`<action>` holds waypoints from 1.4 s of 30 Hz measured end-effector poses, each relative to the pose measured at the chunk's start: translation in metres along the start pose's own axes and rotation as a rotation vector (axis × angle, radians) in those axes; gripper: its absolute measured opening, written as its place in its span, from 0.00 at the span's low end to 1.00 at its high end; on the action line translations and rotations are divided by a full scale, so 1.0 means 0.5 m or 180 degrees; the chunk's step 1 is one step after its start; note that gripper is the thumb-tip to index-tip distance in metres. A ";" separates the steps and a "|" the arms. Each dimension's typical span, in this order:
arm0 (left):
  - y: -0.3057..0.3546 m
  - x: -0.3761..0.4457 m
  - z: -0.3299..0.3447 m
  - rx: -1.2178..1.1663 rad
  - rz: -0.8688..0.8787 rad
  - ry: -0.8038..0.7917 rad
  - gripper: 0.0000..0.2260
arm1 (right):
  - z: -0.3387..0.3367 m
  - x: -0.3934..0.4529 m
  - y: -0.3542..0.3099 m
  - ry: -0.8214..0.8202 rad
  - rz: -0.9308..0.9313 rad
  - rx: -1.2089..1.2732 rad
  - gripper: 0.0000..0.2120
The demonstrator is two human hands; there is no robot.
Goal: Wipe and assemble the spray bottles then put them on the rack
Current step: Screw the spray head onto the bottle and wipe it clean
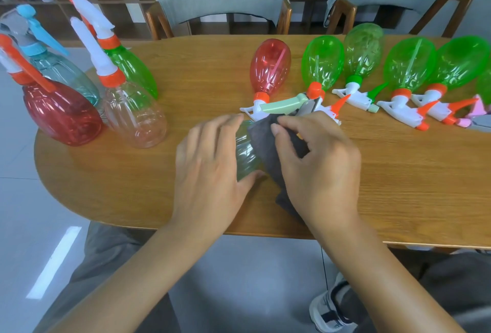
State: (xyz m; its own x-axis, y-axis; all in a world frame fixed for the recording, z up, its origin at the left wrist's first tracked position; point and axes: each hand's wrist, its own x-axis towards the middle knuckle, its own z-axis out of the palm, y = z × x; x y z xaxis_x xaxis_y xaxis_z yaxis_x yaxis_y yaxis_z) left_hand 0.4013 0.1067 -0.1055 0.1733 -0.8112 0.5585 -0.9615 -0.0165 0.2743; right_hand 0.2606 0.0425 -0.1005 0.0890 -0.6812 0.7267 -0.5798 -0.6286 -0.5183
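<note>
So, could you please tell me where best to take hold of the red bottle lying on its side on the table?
Probably grip the red bottle round its narrow neck above the orange collar, from above; the neck end points toward the person and the bulb is wider.

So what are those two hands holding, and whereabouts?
The left hand grips a pale green bottle around its body. The right hand pinches a dark grey cloth by its upper edge, against the bottle.
</note>
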 end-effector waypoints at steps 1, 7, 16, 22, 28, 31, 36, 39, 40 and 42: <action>0.000 0.001 -0.001 0.0010 -0.0023 0.0000 0.36 | -0.001 0.002 0.000 -0.0108 -0.0030 0.0064 0.06; -0.008 0.011 -0.003 -0.0045 -0.0214 -0.0105 0.36 | -0.007 0.010 -0.004 -0.0292 0.0193 0.0356 0.03; -0.048 0.028 -0.019 -0.0574 -0.0574 -0.0330 0.39 | -0.032 0.049 0.042 -0.0204 0.1735 0.0983 0.04; -0.062 0.033 -0.029 -0.0846 -0.0545 -0.0443 0.39 | -0.034 0.062 0.064 -0.0228 0.2786 0.1932 0.06; -0.068 0.040 -0.040 -0.0784 -0.0266 -0.0743 0.38 | -0.031 0.070 0.064 -0.0490 0.3498 0.3116 0.06; -0.069 0.045 -0.043 -0.0785 -0.0090 -0.0865 0.37 | -0.041 0.078 0.056 -0.0886 0.3703 0.3610 0.09; -0.075 0.057 -0.042 -0.0824 0.0070 -0.0976 0.35 | -0.053 0.081 0.062 -0.1590 0.3801 0.4017 0.16; -0.078 0.063 -0.042 -0.0800 0.0151 -0.1032 0.35 | -0.051 0.079 0.060 -0.1754 0.3759 0.4242 0.15; -0.078 0.064 -0.042 -0.0794 0.0168 -0.1056 0.35 | -0.049 0.079 0.060 -0.1810 0.3715 0.4300 0.14; -0.079 0.066 -0.043 -0.0794 0.0183 -0.1114 0.35 | -0.049 0.078 0.059 -0.1946 0.3624 0.4375 0.14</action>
State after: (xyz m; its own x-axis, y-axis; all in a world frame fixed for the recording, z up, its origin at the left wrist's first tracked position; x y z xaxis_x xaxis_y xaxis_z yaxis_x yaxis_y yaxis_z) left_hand 0.4498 0.0931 -0.0810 -0.0031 -0.9567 0.2910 -0.8790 0.1413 0.4553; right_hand 0.2270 0.0066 -0.0763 0.5971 -0.7603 -0.2558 0.3749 0.5464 -0.7489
